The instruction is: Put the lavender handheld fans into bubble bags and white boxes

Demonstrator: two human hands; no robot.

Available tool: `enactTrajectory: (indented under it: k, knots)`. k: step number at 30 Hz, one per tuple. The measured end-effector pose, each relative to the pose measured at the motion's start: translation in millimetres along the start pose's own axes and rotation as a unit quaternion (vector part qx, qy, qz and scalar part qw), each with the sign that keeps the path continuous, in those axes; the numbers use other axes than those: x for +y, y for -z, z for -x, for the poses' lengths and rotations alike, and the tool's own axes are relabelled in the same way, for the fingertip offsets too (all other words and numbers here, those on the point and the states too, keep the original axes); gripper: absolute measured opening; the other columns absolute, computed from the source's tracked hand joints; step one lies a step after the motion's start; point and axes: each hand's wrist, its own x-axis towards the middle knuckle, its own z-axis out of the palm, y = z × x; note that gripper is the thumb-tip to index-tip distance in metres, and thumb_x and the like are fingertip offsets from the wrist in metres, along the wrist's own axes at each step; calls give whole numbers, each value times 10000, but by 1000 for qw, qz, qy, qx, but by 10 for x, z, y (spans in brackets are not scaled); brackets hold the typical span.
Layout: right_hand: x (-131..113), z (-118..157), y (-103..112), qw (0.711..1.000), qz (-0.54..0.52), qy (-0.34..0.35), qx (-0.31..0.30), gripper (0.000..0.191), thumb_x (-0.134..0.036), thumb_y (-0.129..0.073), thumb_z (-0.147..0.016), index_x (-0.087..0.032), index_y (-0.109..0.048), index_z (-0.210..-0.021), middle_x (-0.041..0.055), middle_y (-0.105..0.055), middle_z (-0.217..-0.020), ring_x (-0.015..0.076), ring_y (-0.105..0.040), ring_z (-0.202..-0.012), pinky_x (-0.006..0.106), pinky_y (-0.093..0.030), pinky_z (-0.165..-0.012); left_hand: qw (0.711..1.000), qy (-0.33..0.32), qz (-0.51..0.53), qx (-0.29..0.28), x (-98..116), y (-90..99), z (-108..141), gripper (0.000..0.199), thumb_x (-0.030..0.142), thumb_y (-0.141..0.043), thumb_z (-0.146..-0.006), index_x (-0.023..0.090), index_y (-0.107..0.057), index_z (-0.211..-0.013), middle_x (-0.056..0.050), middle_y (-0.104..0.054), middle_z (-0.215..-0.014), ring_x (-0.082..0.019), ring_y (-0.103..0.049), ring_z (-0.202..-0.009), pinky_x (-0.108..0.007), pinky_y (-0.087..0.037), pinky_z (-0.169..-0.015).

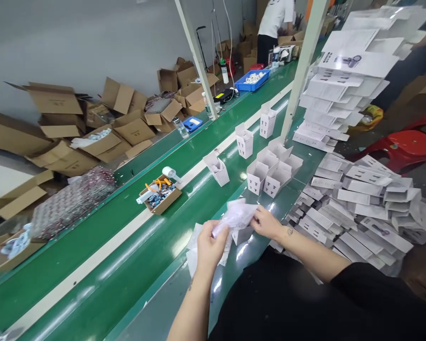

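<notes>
My left hand [213,241] is closed around the lower end of a clear plastic bag [237,217]. Something pale purple shows through the bag, but its shape is blurred. With closed fingers, my right hand [266,222] pinches the bag's other end. Just below the bag stands a small white carton [243,235], partly covered by the bag and my right hand. Loose plastic bags [192,248] lie on the bench beside my left hand. Beyond my hands, a cluster of open white cartons [257,179] stands upright.
On the green conveyor belt [102,265] stand an open carton with contents [218,170] and a brown box of small parts [163,201], with a white handheld device [171,174] beside it. Stacked flat cartons [351,71] rise at right, near a red stool [404,147]. A co-worker [275,21] stands far back.
</notes>
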Motion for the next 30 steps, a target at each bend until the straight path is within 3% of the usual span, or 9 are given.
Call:
enactTrajectory:
  k: [3, 6, 8, 11, 15, 18, 24, 27, 30]
  knots:
    - [48, -57, -68, 997, 7, 69, -40, 286, -233, -548, -794, -181, -541, -1075, 132, -419, -1205, 251, -487, -1090, 415, -434, -945, 977, -18, -210, -14, 64, 143, 10, 251, 421, -534, -788, 193, -622, -845, -31, -583, -777, -170, -544, -685, -281, -417, -649]
    - [112, -113, -58, 984, -22, 130, -118, 406, -334, -578, -806, -185, -482, -1172, 135, -335, -1322, 244, -447, -1174, 395, -410, -983, 908, -16, -414, -62, 307, 128, 66, 264, 386, -444, -835, 209, -612, -938, -64, -565, -893, -190, -575, -706, -309, -424, -658]
    - [167, -161, -72, 979, -37, 146, -140, 412, -381, -590, -805, -191, -482, -1154, 127, -358, -1297, 223, -483, -1125, 380, -431, -957, 864, 7, -494, -92, 485, 36, 53, 284, 365, -411, -844, 215, -599, -995, -83, -555, -923, -205, -593, -695, -321, -429, -640]
    - [239, -204, -164, 978, -42, 153, -132, 484, -440, -659, -741, -193, -473, -1114, 132, -365, -1264, 229, -495, -1093, 393, -452, -923, 839, 26, -530, -125, 616, -120, -71, 305, 322, -394, -845, 212, -578, -1062, -112, -568, -952, -225, -616, -723, -335, -441, -652]
    - [255, -159, -369, 974, -65, 172, -133, 614, -435, -721, -674, -205, -381, -1131, 142, -378, -1229, 254, -492, -1105, 418, -469, -889, 831, 66, -525, -173, 483, -294, -236, 276, 261, -414, -835, 164, -593, -1021, -137, -618, -899, -250, -626, -812, -331, -449, -686]
    - [232, -110, -460, 974, -97, 176, -107, 651, -338, -696, -706, -223, -291, -1202, 138, -388, -1224, 243, -488, -1103, 416, -463, -887, 838, 100, -521, -127, 285, -422, -160, 294, 286, -441, -852, 125, -568, -1061, -155, -613, -928, -250, -621, -802, -326, -453, -656]
    - [188, -250, -175, 977, -121, 121, -124, 619, -231, -655, -693, -215, -346, -1230, 102, -437, -1162, 214, -509, -1032, 363, -469, -857, 846, -143, -506, -86, -54, -598, 204, 388, 372, -626, -775, 152, -568, -1089, -133, -600, -1030, -317, -513, -1019, -488, -404, -865]
    - [76, -458, 81, 969, -80, 147, -183, 452, -215, -634, -701, -219, -481, -1126, 82, -451, -1121, 202, -529, -997, 331, -467, -847, 858, -187, -474, -71, -107, -570, 192, 474, 357, -685, -730, 182, -555, -1150, -114, -626, -1021, -327, -492, -1051, -560, -329, -937]
    - [-90, -788, 239, 960, -48, 172, -213, 379, -222, -633, -703, -223, -533, -1069, 71, -458, -1117, 189, -542, -969, 314, -457, -851, 899, -175, -399, 45, -151, -394, 127, 235, 288, -551, -839, 211, -609, -1053, -82, -650, -926, -265, -529, -955, -488, -362, -906]
